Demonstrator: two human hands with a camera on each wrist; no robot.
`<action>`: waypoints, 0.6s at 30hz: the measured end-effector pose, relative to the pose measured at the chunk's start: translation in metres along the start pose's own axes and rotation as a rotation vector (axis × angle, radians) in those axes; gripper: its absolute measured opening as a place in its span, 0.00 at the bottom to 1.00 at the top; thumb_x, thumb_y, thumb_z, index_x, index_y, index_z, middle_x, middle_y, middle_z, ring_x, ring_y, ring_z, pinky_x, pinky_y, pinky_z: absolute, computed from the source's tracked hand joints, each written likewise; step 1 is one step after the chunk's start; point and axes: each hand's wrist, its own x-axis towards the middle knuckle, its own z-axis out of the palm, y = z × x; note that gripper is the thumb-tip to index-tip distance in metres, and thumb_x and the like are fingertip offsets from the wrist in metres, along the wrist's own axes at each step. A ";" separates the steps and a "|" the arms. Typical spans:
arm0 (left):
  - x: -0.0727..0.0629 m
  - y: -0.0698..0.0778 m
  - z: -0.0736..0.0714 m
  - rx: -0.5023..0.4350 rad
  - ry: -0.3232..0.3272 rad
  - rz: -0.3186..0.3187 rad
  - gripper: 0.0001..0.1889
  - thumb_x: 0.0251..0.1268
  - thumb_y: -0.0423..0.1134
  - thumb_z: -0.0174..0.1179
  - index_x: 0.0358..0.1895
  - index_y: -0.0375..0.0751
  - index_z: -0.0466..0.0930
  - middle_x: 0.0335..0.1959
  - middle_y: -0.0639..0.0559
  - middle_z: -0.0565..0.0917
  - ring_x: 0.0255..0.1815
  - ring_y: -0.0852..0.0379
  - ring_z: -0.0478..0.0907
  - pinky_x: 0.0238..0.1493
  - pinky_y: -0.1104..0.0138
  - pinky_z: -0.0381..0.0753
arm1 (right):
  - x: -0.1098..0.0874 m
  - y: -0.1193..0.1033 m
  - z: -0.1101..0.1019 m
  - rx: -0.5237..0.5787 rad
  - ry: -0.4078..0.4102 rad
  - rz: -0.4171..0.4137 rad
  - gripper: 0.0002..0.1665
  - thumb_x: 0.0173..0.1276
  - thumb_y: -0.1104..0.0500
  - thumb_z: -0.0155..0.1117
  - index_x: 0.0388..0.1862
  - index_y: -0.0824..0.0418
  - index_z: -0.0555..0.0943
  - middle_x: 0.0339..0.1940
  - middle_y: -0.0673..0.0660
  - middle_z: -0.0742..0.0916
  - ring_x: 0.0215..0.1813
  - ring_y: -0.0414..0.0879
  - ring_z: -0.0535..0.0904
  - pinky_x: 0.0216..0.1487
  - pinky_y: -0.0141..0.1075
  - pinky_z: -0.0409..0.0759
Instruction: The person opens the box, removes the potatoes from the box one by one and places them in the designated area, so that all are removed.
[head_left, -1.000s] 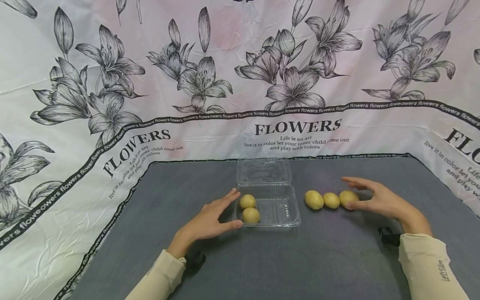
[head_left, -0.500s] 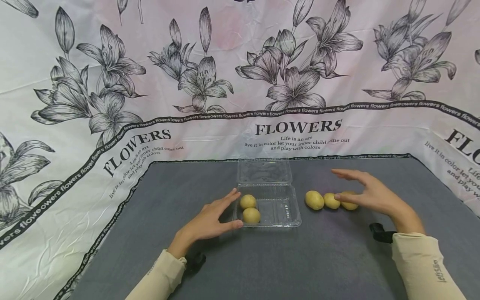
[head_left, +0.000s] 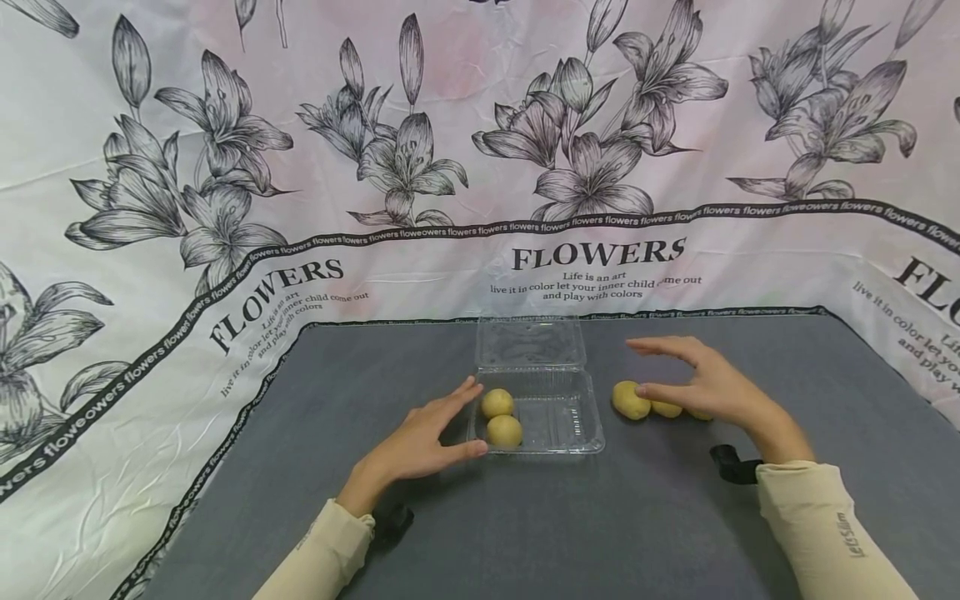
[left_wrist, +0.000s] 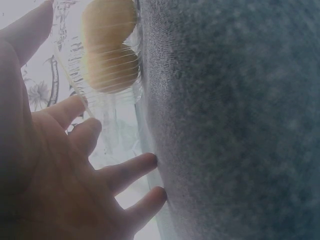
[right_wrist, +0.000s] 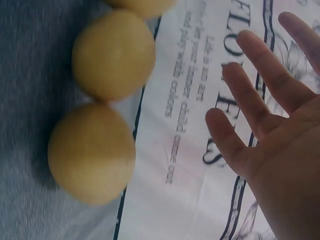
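A clear plastic clamshell box (head_left: 558,421) stands with its lid (head_left: 529,343) tipped back. Two yellow potatoes (head_left: 505,431) lie along its left side; the left wrist view shows the potatoes (left_wrist: 112,70) through the ribbed wall. My left hand (head_left: 420,437) has its fingers spread at the box's left side, fingertips at the rim. To the right of the box, three potatoes (head_left: 630,400) lie in a row. Over them hovers my right hand (head_left: 708,383), fingers extended, holding nothing and partly covering two potatoes. The right wrist view shows that hand (right_wrist: 285,135) apart from the potatoes (right_wrist: 92,155).
A dark grey cloth table (head_left: 600,525) bears everything. Behind it and along both sides hangs a white curtain (head_left: 420,275) printed with flowers and lettering. A black strap device (head_left: 735,467) sits at my right wrist.
My right hand has moved left along the potato row, from the rightmost potato to above the leftmost. The potatoes, the box and my left hand have stayed put.
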 end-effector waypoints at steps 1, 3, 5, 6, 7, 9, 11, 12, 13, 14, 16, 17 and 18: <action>0.000 0.000 0.000 0.001 0.000 0.000 0.47 0.66 0.68 0.59 0.83 0.61 0.49 0.85 0.64 0.46 0.83 0.44 0.55 0.72 0.29 0.51 | 0.002 -0.001 0.003 -0.002 0.001 -0.009 0.37 0.65 0.49 0.75 0.73 0.50 0.75 0.69 0.62 0.80 0.70 0.60 0.69 0.64 0.66 0.67; 0.000 0.000 0.000 0.003 -0.001 -0.002 0.47 0.66 0.68 0.59 0.83 0.61 0.49 0.85 0.65 0.46 0.83 0.44 0.55 0.73 0.30 0.51 | 0.005 -0.003 0.008 -0.001 0.006 -0.023 0.36 0.65 0.49 0.75 0.72 0.49 0.76 0.69 0.60 0.80 0.70 0.58 0.69 0.63 0.66 0.68; 0.001 0.000 0.000 0.001 -0.004 -0.008 0.47 0.66 0.69 0.59 0.83 0.61 0.49 0.85 0.66 0.46 0.83 0.45 0.54 0.73 0.30 0.50 | 0.007 -0.005 0.013 0.001 0.015 -0.046 0.35 0.65 0.50 0.75 0.71 0.49 0.77 0.68 0.59 0.81 0.69 0.55 0.70 0.63 0.65 0.69; 0.001 0.000 0.000 0.000 0.000 -0.006 0.47 0.66 0.68 0.59 0.83 0.61 0.49 0.85 0.66 0.46 0.83 0.45 0.55 0.73 0.30 0.50 | 0.008 -0.007 0.015 0.002 0.021 -0.060 0.35 0.65 0.50 0.76 0.71 0.49 0.77 0.68 0.58 0.82 0.68 0.54 0.70 0.63 0.64 0.69; 0.001 0.000 0.000 -0.001 -0.002 -0.008 0.47 0.66 0.69 0.59 0.83 0.61 0.49 0.85 0.66 0.46 0.83 0.45 0.55 0.73 0.30 0.50 | 0.009 -0.008 0.017 0.006 0.027 -0.076 0.34 0.65 0.51 0.76 0.70 0.49 0.78 0.67 0.58 0.82 0.68 0.53 0.71 0.63 0.63 0.70; 0.001 0.000 0.000 -0.002 -0.003 -0.011 0.47 0.66 0.69 0.59 0.83 0.61 0.49 0.85 0.66 0.46 0.83 0.45 0.55 0.73 0.30 0.50 | 0.011 -0.011 0.022 0.006 0.039 -0.101 0.33 0.64 0.52 0.76 0.69 0.50 0.79 0.65 0.57 0.83 0.66 0.50 0.71 0.62 0.61 0.72; 0.001 0.000 0.000 -0.003 -0.003 -0.013 0.47 0.66 0.69 0.59 0.83 0.61 0.49 0.84 0.66 0.46 0.83 0.45 0.55 0.73 0.30 0.50 | 0.012 -0.014 0.027 0.003 0.052 -0.126 0.33 0.63 0.52 0.77 0.67 0.51 0.80 0.64 0.56 0.85 0.64 0.48 0.72 0.61 0.59 0.73; 0.001 0.000 0.000 -0.004 -0.004 -0.014 0.47 0.66 0.69 0.59 0.83 0.61 0.49 0.85 0.66 0.46 0.83 0.45 0.55 0.73 0.30 0.50 | 0.013 -0.015 0.030 0.006 0.058 -0.134 0.32 0.63 0.53 0.78 0.67 0.51 0.81 0.63 0.56 0.85 0.64 0.47 0.73 0.60 0.59 0.73; 0.001 0.000 0.000 -0.005 -0.004 -0.015 0.47 0.66 0.69 0.59 0.83 0.61 0.49 0.85 0.66 0.46 0.83 0.45 0.55 0.73 0.30 0.50 | 0.014 -0.017 0.033 0.009 0.062 -0.140 0.32 0.62 0.53 0.78 0.66 0.52 0.81 0.62 0.55 0.86 0.63 0.46 0.73 0.60 0.58 0.73; 0.001 0.000 0.000 -0.005 -0.004 -0.014 0.47 0.66 0.69 0.59 0.83 0.61 0.49 0.85 0.66 0.46 0.83 0.45 0.55 0.73 0.30 0.50 | 0.014 -0.018 0.035 0.013 0.066 -0.145 0.32 0.62 0.53 0.78 0.65 0.52 0.82 0.62 0.55 0.86 0.62 0.45 0.73 0.60 0.57 0.73; 0.001 0.001 0.000 -0.008 0.002 -0.007 0.47 0.66 0.68 0.60 0.83 0.60 0.50 0.85 0.64 0.47 0.83 0.44 0.55 0.73 0.29 0.50 | 0.016 -0.020 0.040 0.019 0.071 -0.157 0.32 0.61 0.53 0.79 0.64 0.53 0.83 0.60 0.54 0.87 0.62 0.45 0.74 0.61 0.57 0.73; 0.001 0.001 0.000 -0.010 0.003 -0.005 0.47 0.66 0.68 0.60 0.83 0.60 0.50 0.85 0.63 0.48 0.83 0.43 0.55 0.72 0.29 0.50 | 0.016 -0.021 0.043 0.022 0.071 -0.164 0.32 0.60 0.54 0.80 0.64 0.53 0.83 0.60 0.54 0.87 0.62 0.45 0.75 0.61 0.57 0.73; 0.001 0.001 0.000 -0.010 0.004 -0.003 0.47 0.66 0.68 0.60 0.83 0.60 0.51 0.85 0.62 0.48 0.83 0.43 0.55 0.72 0.29 0.50 | 0.017 -0.022 0.046 0.027 0.069 -0.166 0.31 0.60 0.54 0.80 0.64 0.52 0.83 0.60 0.53 0.87 0.61 0.45 0.75 0.61 0.57 0.73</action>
